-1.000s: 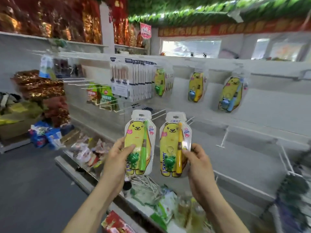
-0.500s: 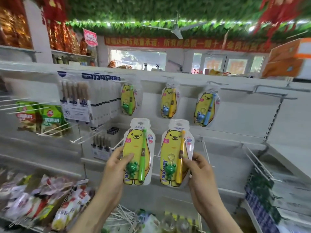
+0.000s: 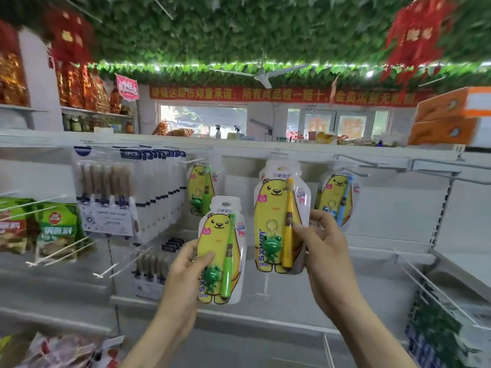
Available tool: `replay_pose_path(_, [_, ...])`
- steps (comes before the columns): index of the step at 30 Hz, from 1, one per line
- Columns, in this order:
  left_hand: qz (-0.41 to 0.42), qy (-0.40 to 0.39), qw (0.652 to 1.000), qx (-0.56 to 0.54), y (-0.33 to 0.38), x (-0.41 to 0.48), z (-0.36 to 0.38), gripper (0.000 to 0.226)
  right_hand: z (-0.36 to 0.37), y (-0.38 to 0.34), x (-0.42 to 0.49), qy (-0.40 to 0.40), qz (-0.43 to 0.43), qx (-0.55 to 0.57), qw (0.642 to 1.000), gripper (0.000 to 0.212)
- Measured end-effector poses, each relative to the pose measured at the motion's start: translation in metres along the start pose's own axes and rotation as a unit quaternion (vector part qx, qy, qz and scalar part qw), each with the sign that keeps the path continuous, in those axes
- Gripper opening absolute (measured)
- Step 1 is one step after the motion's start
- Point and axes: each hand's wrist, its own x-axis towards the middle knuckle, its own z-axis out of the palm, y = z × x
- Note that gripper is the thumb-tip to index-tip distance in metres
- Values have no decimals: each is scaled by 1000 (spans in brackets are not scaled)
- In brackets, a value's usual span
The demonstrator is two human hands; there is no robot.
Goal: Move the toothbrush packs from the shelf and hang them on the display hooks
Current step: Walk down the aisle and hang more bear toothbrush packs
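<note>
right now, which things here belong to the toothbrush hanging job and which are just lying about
Job: left hand gripping the green toothbrush pack; right hand holding the yellow toothbrush pack high; hung green pack; hung blue pack; bare display hook.
Lying about: white multi-brush packs; green food bags; orange boxes; ceiling fan.

The left hand point(image 3: 186, 272) grips a green toothbrush pack point(image 3: 220, 251) by its lower left edge. The right hand point(image 3: 326, 251) pinches a yellow toothbrush pack point(image 3: 276, 216) higher up, its top just under the hook rail point(image 3: 372, 158). Behind them, on either side, are a hung green pack point(image 3: 202, 187) and a hung blue pack point(image 3: 336, 195).
</note>
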Motion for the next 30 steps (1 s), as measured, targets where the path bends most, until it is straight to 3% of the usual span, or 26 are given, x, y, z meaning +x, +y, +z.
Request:
replay_pose_path(12, [-14,-34,999,-11,-9,50,-26,22,30,4,17,69,4,-6,998,13])
replay_pose_path(30, [-2,-39,999,-23,-14,56,-23,22,22,-6,18,80,-10,35,996,13])
